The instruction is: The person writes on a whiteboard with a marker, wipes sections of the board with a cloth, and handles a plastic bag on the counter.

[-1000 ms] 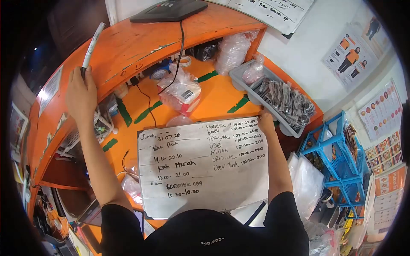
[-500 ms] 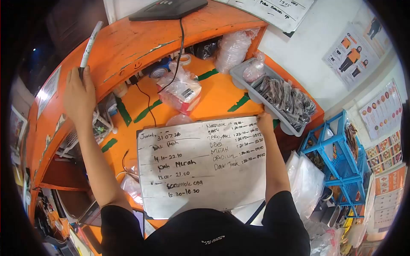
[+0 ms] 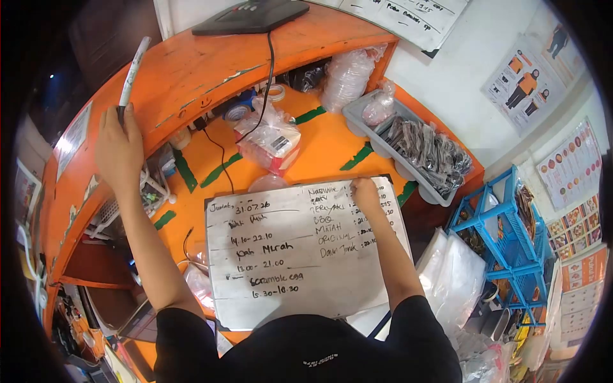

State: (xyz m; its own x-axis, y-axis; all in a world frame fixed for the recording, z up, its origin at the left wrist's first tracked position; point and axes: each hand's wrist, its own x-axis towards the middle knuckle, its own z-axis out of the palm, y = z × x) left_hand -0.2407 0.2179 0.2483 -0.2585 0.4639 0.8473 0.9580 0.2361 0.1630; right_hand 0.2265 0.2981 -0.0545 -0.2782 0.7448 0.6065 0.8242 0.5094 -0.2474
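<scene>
My left hand [image 3: 120, 150] is closed around a white marker [image 3: 134, 71], held upright above the left side of the orange counter. A whiteboard [image 3: 345, 290] with handwritten names and times in black lies tilted against the desk in front of my body. My right hand [image 3: 366, 195] rests on the upper right part of the board, over the column of times. Its fingers are curled, and whatever they may hold is hidden. The hand and forearm cover several of the written times.
Behind the board are a red-and-white box in plastic [image 3: 278, 143] and a grey tray [image 3: 440, 185] of black wrapped packets. Blue stacked racks [image 3: 501, 236] stand at the right, beside clear plastic bags [image 3: 450, 274]. A black cable [image 3: 271, 70] hangs from the device on the shelf [image 3: 252, 16].
My right hand has moved left from the board's upper right corner onto the written times. The board's right edge now shows. My left hand stays nearly in place with the marker.
</scene>
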